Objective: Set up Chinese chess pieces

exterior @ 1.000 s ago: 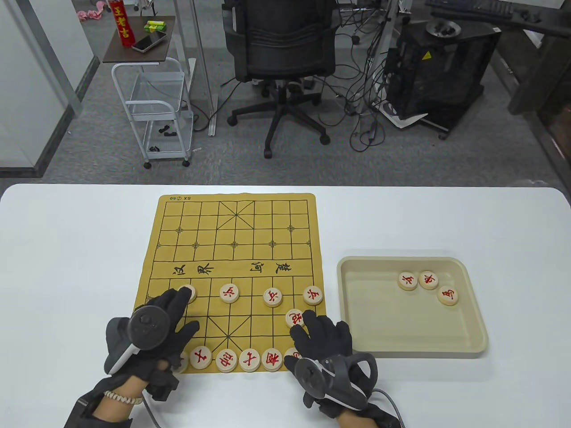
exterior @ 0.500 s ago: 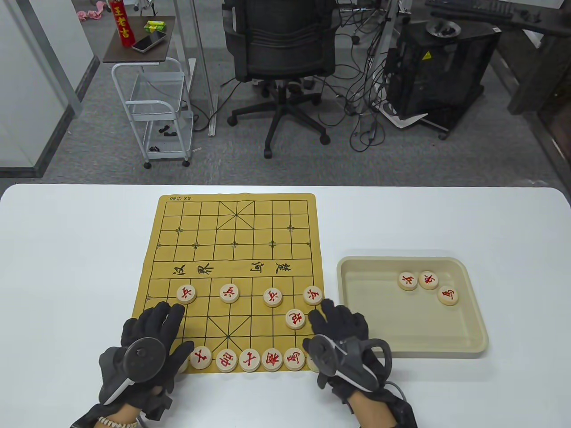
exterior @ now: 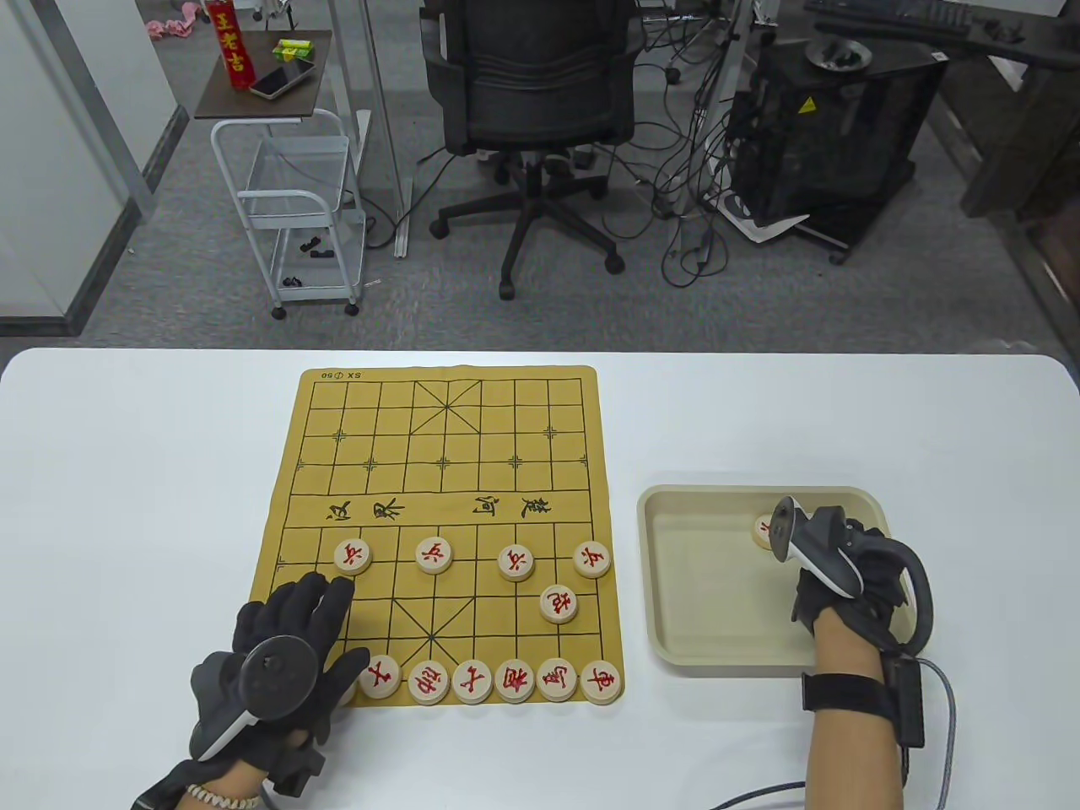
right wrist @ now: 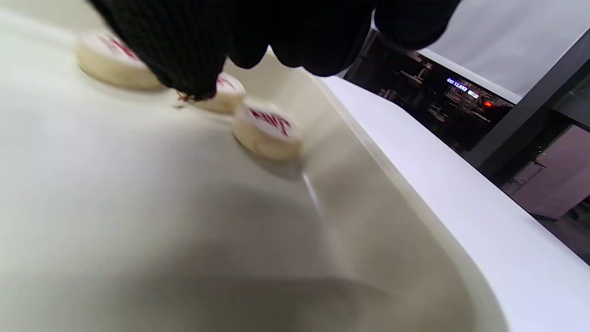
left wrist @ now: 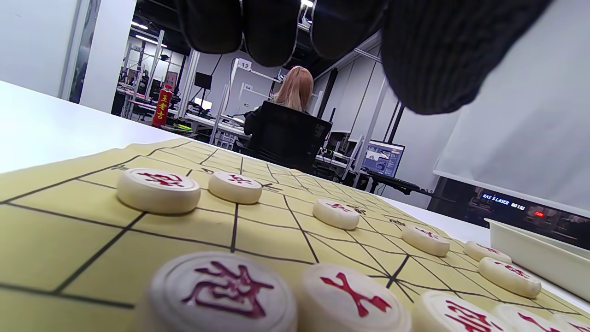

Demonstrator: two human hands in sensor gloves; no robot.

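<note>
The yellow chess board [exterior: 439, 472] lies mid-table. Several cream pieces with red characters stand on its near half: a soldier row [exterior: 434, 554], one piece behind it [exterior: 558, 603], and a back row [exterior: 472, 682] ending at the right corner piece [exterior: 602, 682]. My left hand [exterior: 325, 612] rests flat on the board's near left corner, fingers spread, holding nothing, partly covering a piece. My right hand [exterior: 844, 574] is over the beige tray [exterior: 700, 591]. In the right wrist view its fingers [right wrist: 193, 69] hang just above three loose pieces [right wrist: 267, 127], gripping none.
The tray stands right of the board, and one of its pieces [exterior: 764, 531] shows past the right tracker. The white table [exterior: 126, 506] extends left of the board. An office chair [exterior: 531, 101] and a cart stand beyond the far edge.
My right hand left the board's near right corner and moved into the tray, uncovering the corner piece. My left hand drew back from the leftmost soldier and settled near the left corner.
</note>
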